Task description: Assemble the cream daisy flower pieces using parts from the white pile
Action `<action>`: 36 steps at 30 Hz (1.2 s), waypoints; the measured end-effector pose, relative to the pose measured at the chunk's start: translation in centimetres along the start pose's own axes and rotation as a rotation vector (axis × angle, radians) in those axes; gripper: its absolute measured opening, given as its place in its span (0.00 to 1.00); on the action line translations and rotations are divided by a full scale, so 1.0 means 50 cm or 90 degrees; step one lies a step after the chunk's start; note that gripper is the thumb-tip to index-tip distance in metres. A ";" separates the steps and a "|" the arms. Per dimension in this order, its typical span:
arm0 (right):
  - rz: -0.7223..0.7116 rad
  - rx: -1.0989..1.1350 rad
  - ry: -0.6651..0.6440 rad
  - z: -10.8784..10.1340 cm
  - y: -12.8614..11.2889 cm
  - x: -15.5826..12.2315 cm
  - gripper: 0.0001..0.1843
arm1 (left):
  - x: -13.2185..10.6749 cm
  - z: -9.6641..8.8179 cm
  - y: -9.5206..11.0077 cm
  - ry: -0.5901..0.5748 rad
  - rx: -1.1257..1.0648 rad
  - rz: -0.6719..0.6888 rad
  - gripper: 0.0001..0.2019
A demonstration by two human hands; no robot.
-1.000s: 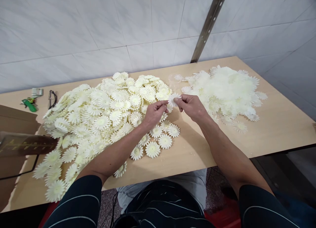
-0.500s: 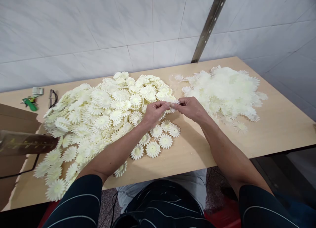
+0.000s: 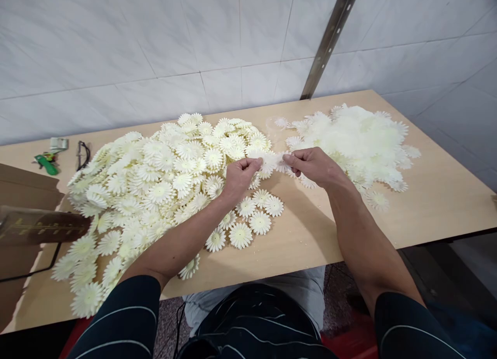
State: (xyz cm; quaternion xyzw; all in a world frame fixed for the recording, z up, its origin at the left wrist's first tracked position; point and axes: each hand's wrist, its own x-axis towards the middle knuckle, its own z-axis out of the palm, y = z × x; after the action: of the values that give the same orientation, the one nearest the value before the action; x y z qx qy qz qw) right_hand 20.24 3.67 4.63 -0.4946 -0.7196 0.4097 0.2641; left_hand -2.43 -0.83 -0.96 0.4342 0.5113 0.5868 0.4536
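My left hand is closed in a pinch on the edge of a thin, pale artificial flower. Facing it, my right hand pinches a similar pale flower. These thin petal layers meet or overlap between my fingertips, so I cannot tell exactly where one ends. Beside and beyond my left hand spreads a large heap of cream daisy-shaped flowers. A second heap of thinner, whiter flower layers lies past my right hand. Several single flowers rest flat below my left hand.
The wooden table stands against a tiled wall. A metal upright leans at its back edge. On the left are a green-handled tool, dark glasses, a cardboard box and a brownish cylinder.
My right hand has moved to the right, away from my left hand, and pale flower layers now show stretched across the gap. My left hand has barely moved.
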 end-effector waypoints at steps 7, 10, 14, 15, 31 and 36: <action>-0.030 -0.099 0.117 -0.020 0.043 0.012 0.22 | -0.002 0.001 0.001 -0.007 0.012 0.017 0.23; -0.024 -0.262 0.277 -0.035 0.074 0.019 0.15 | -0.005 0.002 0.002 -0.012 0.001 0.023 0.23; -0.048 -0.298 0.427 -0.051 0.071 0.013 0.20 | -0.011 0.005 0.004 -0.018 0.007 0.042 0.23; -0.060 -0.260 0.411 -0.047 0.060 0.009 0.22 | -0.012 0.006 0.005 -0.019 0.011 0.045 0.23; -0.046 0.032 0.035 0.073 -0.020 0.002 0.34 | -0.016 0.006 0.015 0.001 0.071 0.056 0.22; -0.017 0.077 0.012 0.076 -0.019 0.001 0.35 | -0.016 0.005 0.012 0.011 0.090 0.071 0.19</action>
State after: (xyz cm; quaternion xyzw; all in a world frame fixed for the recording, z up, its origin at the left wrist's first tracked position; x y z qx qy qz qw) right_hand 16.76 2.31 3.44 -0.4722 -0.6973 0.4441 0.3059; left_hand -2.05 -1.62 -0.35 0.4879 0.5302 0.5772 0.3843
